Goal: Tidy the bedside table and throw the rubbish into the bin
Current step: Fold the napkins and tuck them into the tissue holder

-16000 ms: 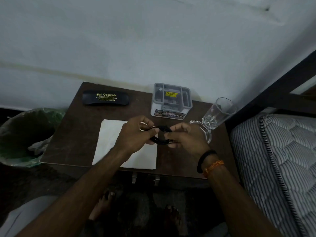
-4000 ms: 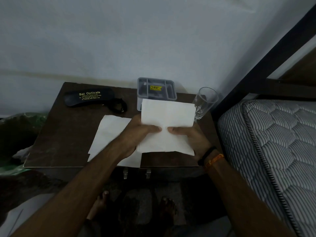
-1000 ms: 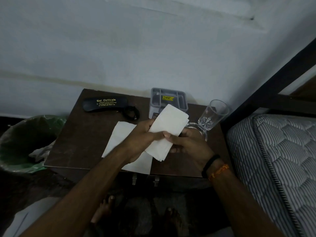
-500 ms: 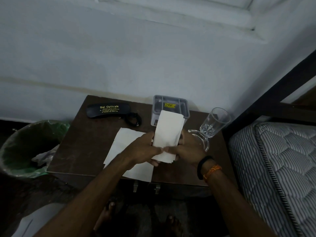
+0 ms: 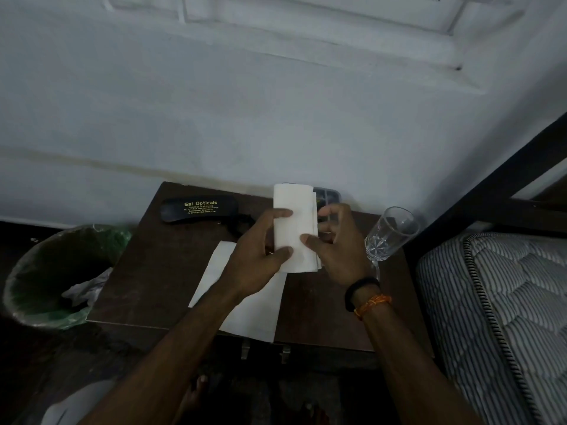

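Observation:
Both hands hold a folded white tissue (image 5: pixel 295 222) upright above the dark wooden bedside table (image 5: pixel 159 271). My left hand (image 5: pixel 257 259) pinches its left edge between thumb and fingers. My right hand (image 5: pixel 337 253) grips the right edge, thumb on the front and fingers curled behind. A second white tissue (image 5: pixel 254 305) lies flat on the table under my left wrist. The green-lined bin (image 5: pixel 58 271) with crumpled rubbish inside stands on the floor left of the table.
A black spectacle case (image 5: pixel 199 208) lies at the table's back left, with a dark looped item beside it. A grey organiser box (image 5: pixel 329 196) is mostly hidden behind the tissue. A clear glass (image 5: pixel 389 234) stands at the right. A striped mattress (image 5: pixel 506 317) borders the right side.
The held tissue has been folded narrower and now stands upright between both hands. The camera has tilted upward, showing more wall.

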